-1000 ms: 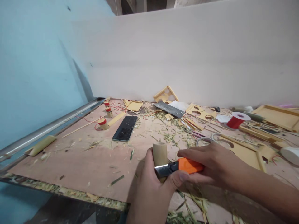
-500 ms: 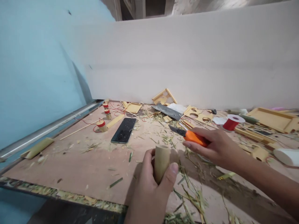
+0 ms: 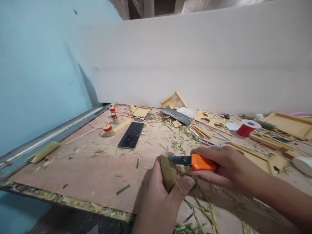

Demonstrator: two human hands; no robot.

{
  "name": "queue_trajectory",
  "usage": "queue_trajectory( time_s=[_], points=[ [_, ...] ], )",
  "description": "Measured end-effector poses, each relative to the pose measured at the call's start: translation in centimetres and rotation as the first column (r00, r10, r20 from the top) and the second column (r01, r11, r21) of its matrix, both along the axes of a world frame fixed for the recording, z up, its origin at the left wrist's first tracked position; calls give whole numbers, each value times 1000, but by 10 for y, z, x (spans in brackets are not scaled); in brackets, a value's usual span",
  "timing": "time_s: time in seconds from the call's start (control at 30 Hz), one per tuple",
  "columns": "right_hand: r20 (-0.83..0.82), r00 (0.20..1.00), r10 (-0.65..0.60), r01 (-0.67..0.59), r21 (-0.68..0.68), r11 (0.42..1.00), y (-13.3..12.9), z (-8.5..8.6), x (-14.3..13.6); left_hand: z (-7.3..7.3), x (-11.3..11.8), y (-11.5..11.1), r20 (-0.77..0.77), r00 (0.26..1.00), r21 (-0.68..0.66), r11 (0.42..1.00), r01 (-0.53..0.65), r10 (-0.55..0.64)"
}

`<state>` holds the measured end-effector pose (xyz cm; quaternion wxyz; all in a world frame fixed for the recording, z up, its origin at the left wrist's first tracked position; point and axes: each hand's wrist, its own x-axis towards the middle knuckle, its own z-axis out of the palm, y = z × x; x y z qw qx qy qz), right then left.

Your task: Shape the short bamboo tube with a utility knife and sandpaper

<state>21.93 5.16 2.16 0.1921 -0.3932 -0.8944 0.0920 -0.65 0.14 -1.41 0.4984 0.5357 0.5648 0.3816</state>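
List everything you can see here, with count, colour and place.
table: one, pinkish, beneath the items
bamboo tube: one, tan, centre foreground
knife: one, orange and black, blade at the bamboo tube's rim
phone: one, black, left of centre
red-topped cylinders: at least three, tan and red, far left
bamboo piece: one, pale green, left edge
thin sticks: several, tan, left and right
slab: one, grey, far middle
spool: one, red and white, right
wooden trays and frames: several, yellow, far and right
rounded object: one, white, right edge
shavings: countless, green and tan, scattered
panel: one, whitish, behind
wall: one, light blue, left
left hand: one, bare, around the bamboo tube
right hand: one, bare, gripping the knife
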Motion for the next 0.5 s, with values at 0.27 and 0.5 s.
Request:
queue_trajectory(
  time_s=[0.27, 0.5],
  points=[
    [130, 989, 75, -90, 112, 990, -5, -11, -8, 2, 5, -1, -95, 992, 55, 995, -83, 88],
    [-66, 770, -634, 621, 302, 723, 25, -2, 25, 4, 15, -9, -282, 935, 130, 974, -183, 214]
  ],
)
